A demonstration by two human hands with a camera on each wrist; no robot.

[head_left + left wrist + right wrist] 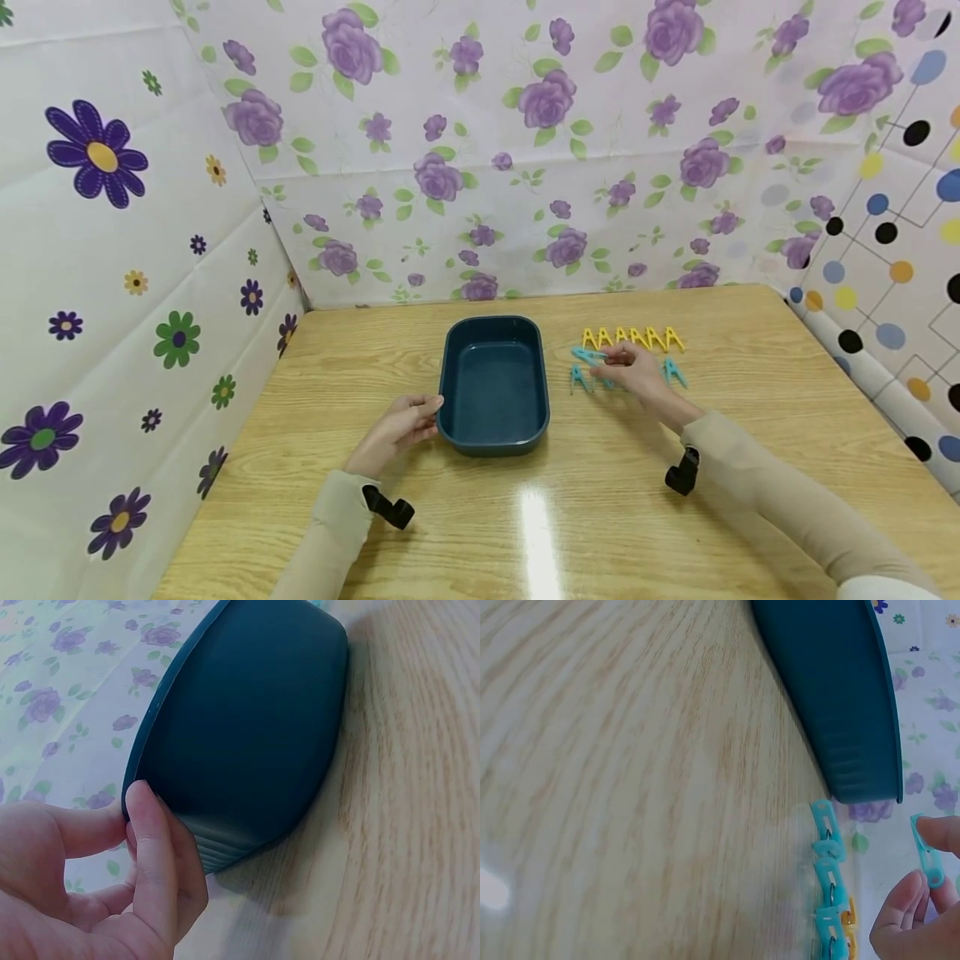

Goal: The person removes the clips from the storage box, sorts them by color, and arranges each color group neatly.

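Note:
A dark teal rectangular tub (pixel 493 450) stands on the wooden table, and nothing lies inside it. My left hand (pixel 401 429) pinches the tub's left rim between thumb and fingers, as the left wrist view also shows. To the tub's right, my right hand (pixel 633 371) holds a light blue clothespin (pixel 928 855) between thumb and fingertips, raised above the table. Below it, more blue clothespins (pixel 577 377) stand in a row, partly hidden by the right hand. Behind these runs a row of several yellow clothespins (pixel 637 337).
The wooden table (pixel 360 350) is bounded by a floral sheet (pixel 442 179) at the back. Patterned sheets also hang at the left (pixel 172 275) and right (pixel 892 275). Light glares off the table's front (pixel 536 533).

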